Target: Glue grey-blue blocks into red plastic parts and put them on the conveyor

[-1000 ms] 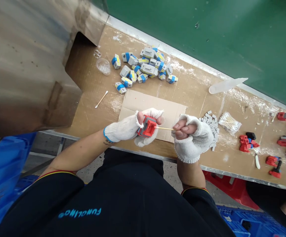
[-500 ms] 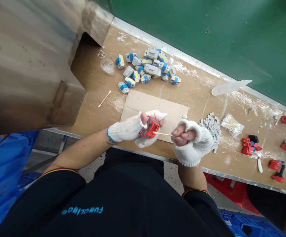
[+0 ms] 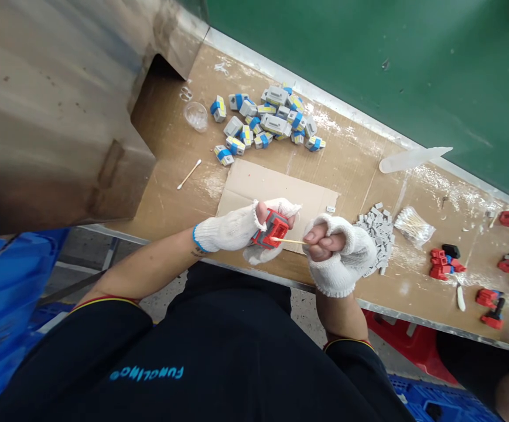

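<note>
My left hand, in a white glove with bare fingertips, is closed around a red and grey plastic toy part. Between the thumb and fingers of my right hand, gloved the same way, is a cotton swab. Its far tip touches the red face of the part, near a recess. Under and beyond my hands lies a flat cardboard sheet, with one small grey piece at its right edge. Close to my right hand is a pile of small grey pieces.
Grey, blue and yellow blocks are heaped at the back, beside a clear round dish. Another swab lies left. Rightward are a bag of swabs, a translucent tube and red parts. A metal housing bounds the left.
The swab's tip has shifted slightly left against the red part, and my right hand has moved a little left with it. At the lower right, another person's arm shows more.
</note>
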`<state>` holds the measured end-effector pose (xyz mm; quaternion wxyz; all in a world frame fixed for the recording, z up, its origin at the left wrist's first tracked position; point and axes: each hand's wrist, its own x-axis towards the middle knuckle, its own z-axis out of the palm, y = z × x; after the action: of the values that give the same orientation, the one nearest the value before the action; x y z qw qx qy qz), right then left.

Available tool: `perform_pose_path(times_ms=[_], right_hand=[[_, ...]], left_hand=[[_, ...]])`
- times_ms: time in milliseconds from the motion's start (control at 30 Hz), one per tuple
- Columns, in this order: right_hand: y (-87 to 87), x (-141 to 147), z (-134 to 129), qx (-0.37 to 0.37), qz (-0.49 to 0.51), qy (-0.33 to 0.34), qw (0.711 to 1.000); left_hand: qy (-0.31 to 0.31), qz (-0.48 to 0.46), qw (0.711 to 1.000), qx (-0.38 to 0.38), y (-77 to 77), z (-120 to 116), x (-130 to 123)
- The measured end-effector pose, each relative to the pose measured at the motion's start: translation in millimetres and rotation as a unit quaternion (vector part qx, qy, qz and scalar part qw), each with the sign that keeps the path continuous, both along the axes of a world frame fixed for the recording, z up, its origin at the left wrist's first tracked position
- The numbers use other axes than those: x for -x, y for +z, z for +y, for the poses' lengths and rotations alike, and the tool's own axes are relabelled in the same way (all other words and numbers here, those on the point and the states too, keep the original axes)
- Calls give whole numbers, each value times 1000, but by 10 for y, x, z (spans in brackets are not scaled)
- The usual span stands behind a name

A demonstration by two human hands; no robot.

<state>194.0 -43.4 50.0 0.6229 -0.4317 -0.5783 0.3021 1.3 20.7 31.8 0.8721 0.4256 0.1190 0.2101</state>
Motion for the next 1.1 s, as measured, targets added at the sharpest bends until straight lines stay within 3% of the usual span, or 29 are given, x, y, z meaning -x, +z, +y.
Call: perform_pose_path(times_ms=[267,467,800,1100], right_hand=[[3,7,11,-10,25,32,999],[16,4,14,-4,36,37,999],[12,-21,7,-12,18,20,1000],[35,-129,-30,-36,-14,-37,999]], left_hand=[[15,-11,1000,3,-92,-24,-14],[-7,-4,1000,-8,-12,4,-1],[3,12,1000,-5,-9,-19,16],[15,16,1000,0,-10,-14,13]])
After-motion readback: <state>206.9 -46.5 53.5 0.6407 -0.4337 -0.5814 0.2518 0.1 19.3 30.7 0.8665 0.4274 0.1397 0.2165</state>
